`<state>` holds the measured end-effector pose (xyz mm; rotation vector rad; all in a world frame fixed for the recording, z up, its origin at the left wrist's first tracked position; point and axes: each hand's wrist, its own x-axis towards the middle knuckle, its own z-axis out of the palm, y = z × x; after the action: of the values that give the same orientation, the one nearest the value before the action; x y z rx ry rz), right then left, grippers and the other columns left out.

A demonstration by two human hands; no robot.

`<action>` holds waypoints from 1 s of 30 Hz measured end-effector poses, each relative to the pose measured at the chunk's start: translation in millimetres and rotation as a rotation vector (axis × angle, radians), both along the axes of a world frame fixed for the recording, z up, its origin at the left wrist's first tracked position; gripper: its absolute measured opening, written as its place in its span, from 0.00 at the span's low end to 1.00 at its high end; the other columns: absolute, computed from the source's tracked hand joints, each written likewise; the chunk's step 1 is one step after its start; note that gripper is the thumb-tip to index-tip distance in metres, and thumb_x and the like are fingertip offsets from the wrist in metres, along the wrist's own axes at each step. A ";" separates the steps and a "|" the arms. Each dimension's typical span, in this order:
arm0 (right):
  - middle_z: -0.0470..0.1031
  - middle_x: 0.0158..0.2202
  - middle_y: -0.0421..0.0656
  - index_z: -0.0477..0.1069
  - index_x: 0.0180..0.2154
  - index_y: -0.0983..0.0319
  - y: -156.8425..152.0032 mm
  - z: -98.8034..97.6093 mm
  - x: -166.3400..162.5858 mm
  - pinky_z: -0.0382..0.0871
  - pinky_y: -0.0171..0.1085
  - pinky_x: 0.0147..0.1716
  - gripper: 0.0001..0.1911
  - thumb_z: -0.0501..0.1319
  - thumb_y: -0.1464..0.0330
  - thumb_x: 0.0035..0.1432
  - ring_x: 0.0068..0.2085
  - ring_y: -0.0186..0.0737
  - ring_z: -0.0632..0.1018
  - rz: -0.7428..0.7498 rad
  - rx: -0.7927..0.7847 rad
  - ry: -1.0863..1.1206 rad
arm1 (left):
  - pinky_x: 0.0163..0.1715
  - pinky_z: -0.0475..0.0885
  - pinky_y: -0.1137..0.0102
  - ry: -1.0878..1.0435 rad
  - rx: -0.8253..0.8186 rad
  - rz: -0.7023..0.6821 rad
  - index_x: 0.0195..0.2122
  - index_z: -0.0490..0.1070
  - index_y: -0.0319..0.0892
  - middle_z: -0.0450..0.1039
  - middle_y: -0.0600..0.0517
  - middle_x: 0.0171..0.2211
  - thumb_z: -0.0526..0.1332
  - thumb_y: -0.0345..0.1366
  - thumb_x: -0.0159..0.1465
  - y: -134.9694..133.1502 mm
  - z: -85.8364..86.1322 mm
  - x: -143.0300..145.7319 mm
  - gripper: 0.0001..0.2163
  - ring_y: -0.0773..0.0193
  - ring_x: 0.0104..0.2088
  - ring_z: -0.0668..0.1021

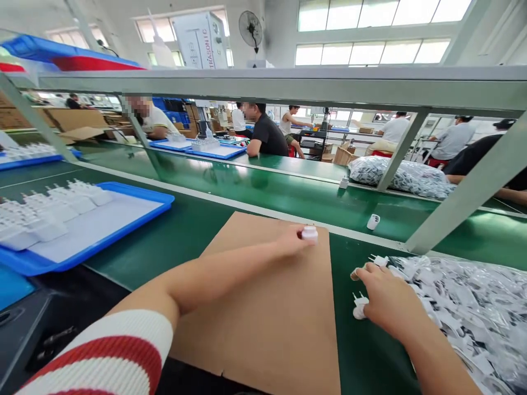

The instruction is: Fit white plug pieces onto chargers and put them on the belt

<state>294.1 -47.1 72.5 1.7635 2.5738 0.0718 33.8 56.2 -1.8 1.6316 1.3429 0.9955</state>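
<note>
Tray [135,211] w/ white adapters [61,206] sits far left. Our left hand [293,242] pinches a charger [309,234] at the cardboard's [267,318] far edge. Our right hand [385,299], fingers curled, grips plugs [359,307] beside the bagged pile [469,312].

The worktop [177,241] is smooth, glossy green. On it lie a matt brown cardboard sheet [267,307], a shiny blue plastic tray [135,192], white plugs [373,221] of smooth plastic, and crinkly clear film bags [473,307] — under a grey painted metal frame [288,85].

Left hand [293,242] outstretched, pinching; right hand [385,300] curled, palm down.
</note>
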 end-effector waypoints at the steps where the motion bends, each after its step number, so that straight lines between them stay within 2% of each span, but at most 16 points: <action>1: 0.81 0.42 0.46 0.80 0.41 0.56 2.1 -0.6 0.0 0.62 0.39 0.28 0.27 0.61 0.86 0.42 0.43 0.51 0.81 -0.026 -0.047 -0.033 | 0.42 0.76 0.64 0.019 0.001 0.055 0.43 0.80 0.40 0.82 0.46 0.40 0.74 0.39 0.58 15.0 3.7 -4.7 0.14 0.55 0.40 0.82; 3: 0.81 0.40 0.45 0.80 0.35 0.57 7.4 -4.0 -2.0 0.57 0.37 0.25 0.23 0.58 0.87 0.44 0.41 0.48 0.82 -0.057 -0.097 -0.055 | 0.46 0.76 0.63 0.073 0.009 0.151 0.44 0.79 0.39 0.81 0.45 0.42 0.74 0.38 0.60 43.4 11.9 -15.5 0.14 0.55 0.42 0.82; 5: 0.80 0.40 0.45 0.78 0.32 0.58 13.0 -9.7 -3.7 0.56 0.37 0.25 0.20 0.57 0.87 0.46 0.41 0.47 0.81 -0.045 -0.077 -0.026 | 0.49 0.76 0.60 0.146 0.020 0.229 0.45 0.77 0.39 0.80 0.45 0.44 0.72 0.38 0.64 66.7 20.1 -26.8 0.12 0.56 0.44 0.81; 7: 0.79 0.41 0.45 0.78 0.35 0.58 18.3 -17.6 -3.8 0.60 0.37 0.26 0.19 0.58 0.84 0.48 0.41 0.47 0.81 0.005 -0.021 0.055 | 0.51 0.77 0.57 0.228 0.027 0.297 0.46 0.76 0.38 0.79 0.46 0.46 0.69 0.40 0.68 83.8 26.7 -37.6 0.11 0.56 0.46 0.80; 10: 0.78 0.45 0.46 0.78 0.45 0.57 26.5 -32.5 -4.2 0.69 0.39 0.32 0.21 0.60 0.76 0.50 0.43 0.49 0.81 0.087 0.095 0.207 | 0.53 0.77 0.55 0.339 0.033 0.408 0.48 0.76 0.40 0.77 0.46 0.50 0.66 0.41 0.71 102.1 29.9 -52.4 0.11 0.54 0.51 0.79; 13: 0.79 0.47 0.47 0.77 0.47 0.56 32.7 -48.0 -8.8 0.75 0.42 0.38 0.19 0.59 0.70 0.53 0.47 0.51 0.82 0.199 0.124 0.325 | 0.55 0.76 0.53 0.400 0.033 0.516 0.52 0.75 0.41 0.75 0.45 0.53 0.65 0.42 0.71 117.4 21.0 -66.3 0.13 0.54 0.53 0.78; 18: 0.80 0.53 0.47 0.75 0.51 0.56 29.7 -72.0 -17.6 0.79 0.43 0.46 0.22 0.55 0.70 0.56 0.52 0.51 0.82 0.351 0.073 0.415 | 0.58 0.74 0.51 0.427 0.008 0.616 0.55 0.74 0.42 0.73 0.43 0.57 0.64 0.42 0.72 128.8 -4.3 -81.1 0.14 0.52 0.56 0.76; 23: 0.78 0.59 0.48 0.72 0.56 0.56 32.8 -98.7 -18.4 0.81 0.39 0.41 0.25 0.56 0.70 0.57 0.50 0.47 0.84 0.338 -0.047 0.442 | 0.61 0.70 0.49 0.386 0.008 0.646 0.56 0.73 0.41 0.73 0.43 0.58 0.64 0.42 0.72 129.9 -11.8 -83.8 0.15 0.50 0.59 0.74; 26: 0.78 0.59 0.48 0.74 0.54 0.57 37.6 -111.2 -16.9 0.81 0.39 0.44 0.25 0.57 0.70 0.55 0.52 0.49 0.84 0.336 -0.048 0.429 | 0.69 0.62 0.52 0.331 0.038 0.722 0.65 0.65 0.42 0.65 0.38 0.66 0.68 0.39 0.66 128.6 -11.8 -81.1 0.27 0.46 0.68 0.66; 28: 0.78 0.59 0.48 0.76 0.52 0.57 39.1 -116.8 -15.9 0.82 0.39 0.44 0.24 0.57 0.70 0.53 0.53 0.49 0.84 0.338 -0.028 0.421 | 0.73 0.53 0.53 0.283 0.061 0.794 0.70 0.56 0.40 0.54 0.34 0.72 0.71 0.39 0.61 125.4 -8.5 -79.5 0.39 0.43 0.74 0.56; 30: 0.79 0.58 0.48 0.78 0.50 0.56 39.2 -120.1 -15.3 0.82 0.39 0.43 0.24 0.58 0.69 0.51 0.52 0.50 0.84 0.339 0.009 0.421 | 0.74 0.47 0.50 0.232 0.094 0.865 0.72 0.49 0.37 0.44 0.32 0.75 0.71 0.42 0.59 119.9 1.1 -77.7 0.45 0.40 0.76 0.47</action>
<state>278.8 -7.8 -47.7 1.4520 3.1451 -0.3177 -43.9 176.1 -0.7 1.2388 2.2777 1.3856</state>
